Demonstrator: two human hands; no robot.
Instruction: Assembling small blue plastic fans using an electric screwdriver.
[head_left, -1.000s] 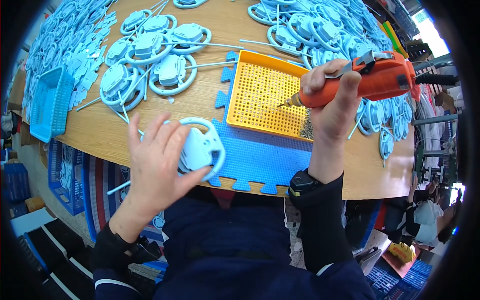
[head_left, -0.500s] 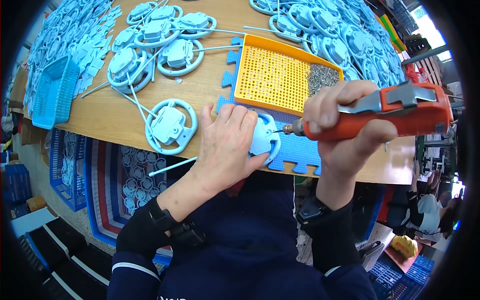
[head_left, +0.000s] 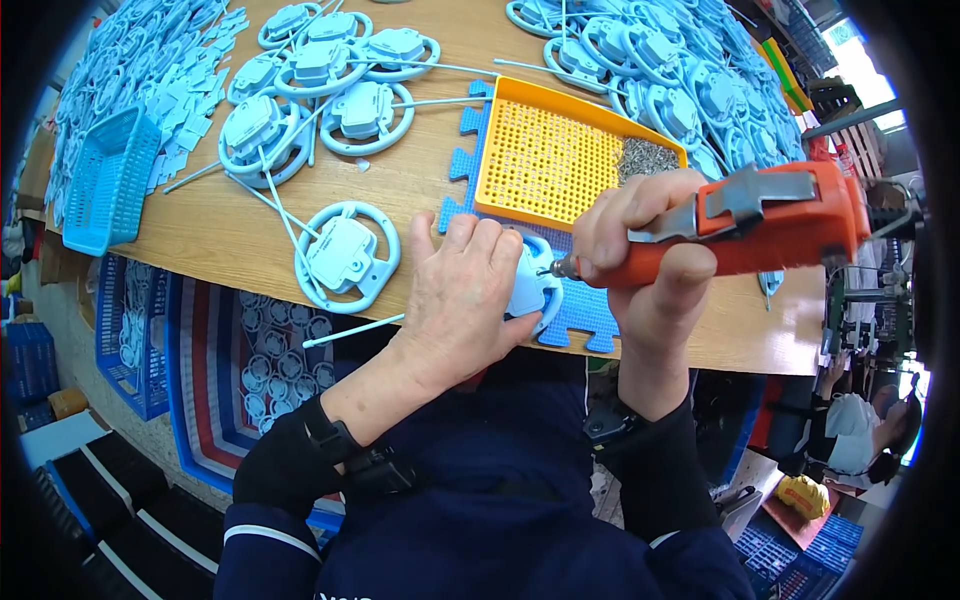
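My left hand is closed over a light-blue plastic wheel-shaped part, pressing it on a blue foam mat. A thin light-blue rod sticks out to the left from under that hand. My right hand is wrapped round an orange electric screwdriver with a metal lever. The screwdriver lies nearly level, its bit at the hub of the held part; whether a screw is at the tip is too small to tell. Beside my left hand lies another wheel-shaped part.
A yellow perforated tray with a heap of small screws stands just beyond the held part. Piles of wheel-shaped parts cover the back right. At far left are a light-blue basket and flat pieces. A person is at the right edge.
The screwdriver and my right hand have shifted left and slightly down, with the bit still at the part's hub. My left hand has kept its hold, and the view has moved slightly.
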